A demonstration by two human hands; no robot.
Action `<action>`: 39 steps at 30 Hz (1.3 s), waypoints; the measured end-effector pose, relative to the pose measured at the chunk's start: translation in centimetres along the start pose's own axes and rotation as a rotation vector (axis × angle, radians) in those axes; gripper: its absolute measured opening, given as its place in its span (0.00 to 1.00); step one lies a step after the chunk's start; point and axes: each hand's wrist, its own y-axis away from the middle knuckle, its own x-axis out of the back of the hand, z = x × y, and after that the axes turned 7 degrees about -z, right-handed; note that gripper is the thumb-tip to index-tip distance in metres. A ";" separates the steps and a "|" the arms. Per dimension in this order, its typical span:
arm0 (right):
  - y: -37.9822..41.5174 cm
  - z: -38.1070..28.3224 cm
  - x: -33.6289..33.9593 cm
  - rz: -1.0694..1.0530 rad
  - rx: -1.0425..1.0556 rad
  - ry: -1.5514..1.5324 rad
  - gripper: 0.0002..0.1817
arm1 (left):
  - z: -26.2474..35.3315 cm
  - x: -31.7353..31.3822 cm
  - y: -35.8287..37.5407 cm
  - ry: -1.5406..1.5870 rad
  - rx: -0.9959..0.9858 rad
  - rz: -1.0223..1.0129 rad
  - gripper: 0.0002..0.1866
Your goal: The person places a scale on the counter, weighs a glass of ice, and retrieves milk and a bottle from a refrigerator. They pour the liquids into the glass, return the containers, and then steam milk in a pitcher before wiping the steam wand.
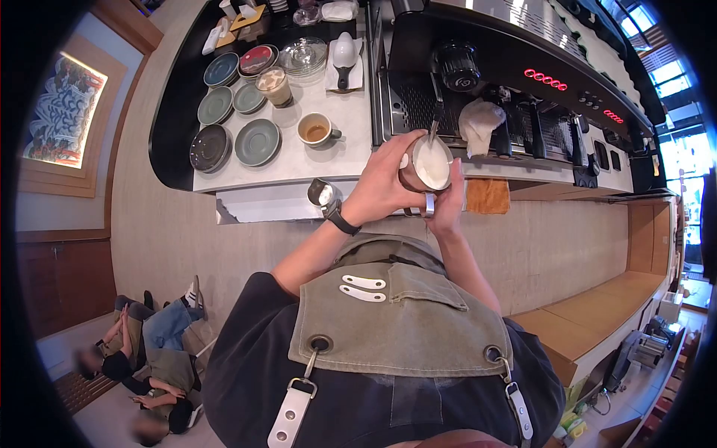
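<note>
My left hand (385, 181) is wrapped round the side of a metal milk pitcher (409, 179), which holds white milk. My right hand (448, 201) grips the pitcher by its handle side. The steam wand (435, 119) of the espresso machine reaches down into the milk. Left of the pitcher, a cup of coffee (314, 130) stands on the white counter. A second small metal pitcher (321, 193) with some white in it is beside my left wrist, at the counter's front edge. A white cloth (482, 121) hangs just right of the wand.
The espresso machine (508, 63) spans the back right, with portafilters beneath. Saucers (258, 142), a glass of layered drink (275, 87) and glass plates (305, 56) stand at the left. An orange cloth (488, 196) hangs at the front edge. Two people (160, 358) sit at lower left.
</note>
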 end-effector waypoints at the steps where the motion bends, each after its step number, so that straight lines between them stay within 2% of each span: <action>1: 0.0 0.2 0.4 -0.016 -0.001 0.005 0.36 | 0.0 0.0 0.0 0.002 -0.001 -0.001 0.53; 13: -0.1 0.3 1.1 -0.070 0.027 -0.019 0.36 | 0.5 0.4 0.1 0.013 0.071 -0.069 0.53; 16: -0.2 0.1 1.1 -0.110 0.035 -0.052 0.36 | 0.4 0.3 0.0 0.006 0.045 -0.056 0.53; 19: 0.2 -0.9 1.1 -0.195 0.030 0.047 0.36 | 0.2 0.3 0.0 0.005 0.047 -0.057 0.53; 21: -0.3 -0.7 1.5 -0.180 0.101 0.062 0.37 | 0.0 0.2 0.0 0.010 0.035 -0.054 0.53; 25: -3.0 -2.1 2.7 -0.152 0.362 0.145 0.31 | 0.1 0.2 0.0 0.013 0.062 -0.062 0.53; 28: -3.6 -7.3 1.1 -0.007 0.601 0.682 0.24 | -0.1 0.2 0.1 0.007 0.025 -0.052 0.53; 31: -4.0 -12.6 -2.1 -0.087 0.953 1.058 0.23 | -0.2 0.1 0.1 0.032 0.062 -0.070 0.54; 32: -3.9 -14.2 -3.5 -0.127 0.997 1.204 0.25 | 0.0 0.2 0.1 0.035 0.065 -0.074 0.53; 34: -3.6 -16.5 -6.3 -0.209 1.078 1.499 0.27 | 0.3 0.4 0.0 0.040 0.069 -0.083 0.53; 39: -3.5 -18.3 -8.7 -0.241 0.975 1.797 0.27 | 0.2 0.4 -0.1 0.026 0.082 -0.093 0.54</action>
